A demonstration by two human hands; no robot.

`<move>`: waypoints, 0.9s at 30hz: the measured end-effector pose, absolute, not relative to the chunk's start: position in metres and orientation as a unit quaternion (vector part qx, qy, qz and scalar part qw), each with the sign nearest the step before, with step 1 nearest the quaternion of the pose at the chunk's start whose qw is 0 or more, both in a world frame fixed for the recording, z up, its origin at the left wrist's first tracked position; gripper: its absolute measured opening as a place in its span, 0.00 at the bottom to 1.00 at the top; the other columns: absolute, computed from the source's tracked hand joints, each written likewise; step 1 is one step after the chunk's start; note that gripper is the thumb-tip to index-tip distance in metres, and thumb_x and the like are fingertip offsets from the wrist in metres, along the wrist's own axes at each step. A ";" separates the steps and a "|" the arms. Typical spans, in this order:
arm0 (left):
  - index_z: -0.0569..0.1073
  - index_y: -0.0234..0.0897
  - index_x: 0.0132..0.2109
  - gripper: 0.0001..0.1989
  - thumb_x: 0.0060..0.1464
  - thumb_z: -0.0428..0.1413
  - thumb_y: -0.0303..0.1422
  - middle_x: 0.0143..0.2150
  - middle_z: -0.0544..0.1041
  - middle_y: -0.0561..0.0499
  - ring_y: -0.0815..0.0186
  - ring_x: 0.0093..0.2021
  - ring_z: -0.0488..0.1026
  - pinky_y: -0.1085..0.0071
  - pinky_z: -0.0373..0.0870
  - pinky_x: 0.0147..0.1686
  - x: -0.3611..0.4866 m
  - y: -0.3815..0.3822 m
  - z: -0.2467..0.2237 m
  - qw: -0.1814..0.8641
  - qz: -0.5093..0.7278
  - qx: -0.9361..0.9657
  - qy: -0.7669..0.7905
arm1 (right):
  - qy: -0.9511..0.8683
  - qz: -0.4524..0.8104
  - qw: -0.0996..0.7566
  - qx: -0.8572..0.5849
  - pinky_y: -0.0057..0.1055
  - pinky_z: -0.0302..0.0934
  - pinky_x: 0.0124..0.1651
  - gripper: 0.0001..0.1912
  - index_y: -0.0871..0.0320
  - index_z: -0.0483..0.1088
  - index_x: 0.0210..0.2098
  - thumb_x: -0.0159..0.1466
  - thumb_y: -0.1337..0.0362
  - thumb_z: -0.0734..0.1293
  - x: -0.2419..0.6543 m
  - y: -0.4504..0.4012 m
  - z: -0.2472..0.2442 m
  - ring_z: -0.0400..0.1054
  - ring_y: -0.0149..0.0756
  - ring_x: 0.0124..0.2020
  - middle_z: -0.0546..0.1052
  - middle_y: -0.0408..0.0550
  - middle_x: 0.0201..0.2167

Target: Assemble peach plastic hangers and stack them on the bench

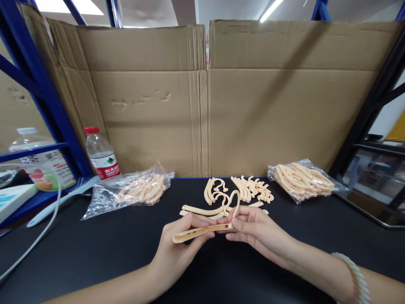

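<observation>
two bags (131, 192) (303, 180); left fingers (191, 221) pinched on one bar (198, 232), right fingers (246, 227) on one hook (237, 199)

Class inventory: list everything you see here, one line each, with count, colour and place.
Table: one, black, foreground
Cardboard screen: one, brown, back
Blue posts: several, blue, left and top
Black frame: one, black, right
Bottles: two, clear, red-capped and white-capped, left
Box: one, white, left
Long-handled item: one, light blue, left
Cable: one, white, left
Filled bags: two, clear, back left and right
Loose curved pieces: many, cream, between bags
Ceiling lights: several, white, top
Bracelet: one, pale green, lower right
Held slotted piece: one, cream, centre
Held hook: one, cream, centre
Left hand: one, bare, holding slotted piece
Right hand: one, bare, holding hook
</observation>
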State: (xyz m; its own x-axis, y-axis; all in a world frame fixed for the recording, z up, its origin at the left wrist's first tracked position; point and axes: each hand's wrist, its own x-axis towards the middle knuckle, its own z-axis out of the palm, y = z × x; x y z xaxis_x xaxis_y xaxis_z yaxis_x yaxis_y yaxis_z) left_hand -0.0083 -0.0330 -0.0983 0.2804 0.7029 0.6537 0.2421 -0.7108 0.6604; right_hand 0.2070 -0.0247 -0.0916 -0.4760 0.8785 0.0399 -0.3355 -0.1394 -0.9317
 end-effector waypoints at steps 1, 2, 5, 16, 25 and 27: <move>0.74 0.41 0.36 0.05 0.54 0.61 0.27 0.37 0.81 0.51 0.62 0.38 0.79 0.70 0.76 0.39 -0.008 -0.033 -0.099 0.224 0.513 0.770 0.305 | -0.500 0.697 0.433 -0.276 0.35 0.67 0.48 0.11 0.61 0.74 0.35 0.58 0.61 0.74 0.207 -0.025 -0.092 0.73 0.39 0.43 0.77 0.53 0.41; 0.74 0.41 0.36 0.04 0.54 0.60 0.27 0.37 0.81 0.50 0.62 0.39 0.79 0.70 0.76 0.39 -0.008 -0.033 -0.099 0.224 0.512 0.772 0.302 | -0.505 0.692 0.435 -0.277 0.35 0.67 0.48 0.11 0.62 0.74 0.36 0.58 0.60 0.74 0.206 -0.025 -0.092 0.72 0.39 0.44 0.77 0.53 0.41; 0.73 0.40 0.35 0.04 0.54 0.60 0.26 0.38 0.81 0.50 0.62 0.39 0.79 0.70 0.76 0.39 -0.008 -0.034 -0.098 0.225 0.512 0.774 0.298 | -0.514 0.678 0.445 -0.277 0.36 0.66 0.49 0.12 0.61 0.74 0.35 0.58 0.59 0.74 0.205 -0.026 -0.092 0.72 0.39 0.44 0.77 0.53 0.41; 0.72 0.41 0.37 0.07 0.54 0.60 0.24 0.39 0.81 0.50 0.61 0.39 0.79 0.70 0.77 0.39 -0.010 -0.035 -0.100 0.230 0.507 0.781 0.282 | -0.556 0.611 0.480 -0.297 0.39 0.69 0.45 0.16 0.60 0.73 0.31 0.54 0.53 0.75 0.199 -0.027 -0.093 0.74 0.41 0.39 0.78 0.51 0.35; 0.78 0.42 0.35 0.02 0.51 0.62 0.30 0.33 0.80 0.50 0.59 0.36 0.79 0.68 0.78 0.36 -0.005 -0.035 -0.095 0.250 0.518 0.749 0.329 | -0.544 0.620 0.482 -0.296 0.35 0.70 0.39 0.15 0.59 0.71 0.31 0.56 0.54 0.74 0.197 -0.029 -0.095 0.75 0.38 0.33 0.78 0.50 0.33; 0.77 0.41 0.34 0.03 0.51 0.62 0.33 0.32 0.80 0.49 0.60 0.34 0.79 0.69 0.78 0.33 -0.002 -0.035 -0.093 0.283 0.524 0.720 0.357 | -0.543 0.626 0.476 -0.295 0.35 0.69 0.40 0.15 0.59 0.71 0.33 0.57 0.54 0.73 0.197 -0.030 -0.095 0.74 0.38 0.35 0.78 0.50 0.34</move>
